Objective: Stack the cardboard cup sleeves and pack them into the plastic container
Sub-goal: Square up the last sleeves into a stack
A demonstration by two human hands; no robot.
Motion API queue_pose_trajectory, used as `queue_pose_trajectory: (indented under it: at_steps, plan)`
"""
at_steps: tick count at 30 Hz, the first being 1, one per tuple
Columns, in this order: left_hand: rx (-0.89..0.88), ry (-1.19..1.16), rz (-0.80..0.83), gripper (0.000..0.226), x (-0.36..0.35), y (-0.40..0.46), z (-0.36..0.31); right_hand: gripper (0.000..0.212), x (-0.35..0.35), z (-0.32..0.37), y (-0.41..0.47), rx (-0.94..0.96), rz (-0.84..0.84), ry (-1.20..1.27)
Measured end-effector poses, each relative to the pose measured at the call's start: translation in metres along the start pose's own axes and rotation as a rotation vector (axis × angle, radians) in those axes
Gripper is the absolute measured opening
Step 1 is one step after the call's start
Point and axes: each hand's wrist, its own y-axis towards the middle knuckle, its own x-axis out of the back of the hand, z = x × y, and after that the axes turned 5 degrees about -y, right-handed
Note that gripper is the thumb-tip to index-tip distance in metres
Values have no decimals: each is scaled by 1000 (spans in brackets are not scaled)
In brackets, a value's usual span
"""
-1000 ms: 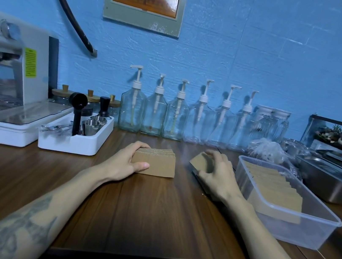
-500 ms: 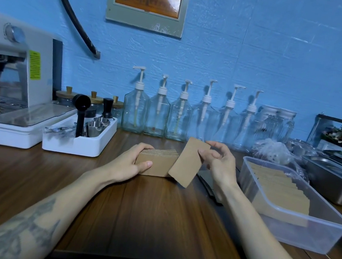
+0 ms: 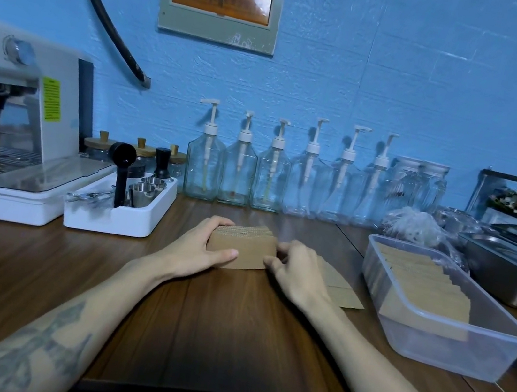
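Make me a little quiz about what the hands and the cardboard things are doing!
1. True or false: the plastic container already has sleeves in it.
2. Which hand's thumb lies across the front of the sleeve stack: A left hand, B right hand?
3. Fill in: loose sleeves lie flat on the ____ beside the right hand.

Key: 1 true; 2 A; 3 table.
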Motion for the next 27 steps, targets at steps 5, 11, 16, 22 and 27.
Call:
queue_pose_trajectory:
  at_steps: [5,11,16,22,27]
  plan:
    - [-59,13,-7,68,2,-1,0,75,-4,3,3,121,37,-79]
    - [-126,39,-4,57,-1,3,4,73,-11,5,7,202,145,-95]
    - [-126,-5,-23,51,-2,5,4,76,-6,-1,5,212,174,-49]
    - [-102,-30,-1,52,-1,3,2,70,15,-21,-8,54,84,-193]
    - [-73,-18,-4,56,0,2,1,51,31,-43,-27,-63,4,-282]
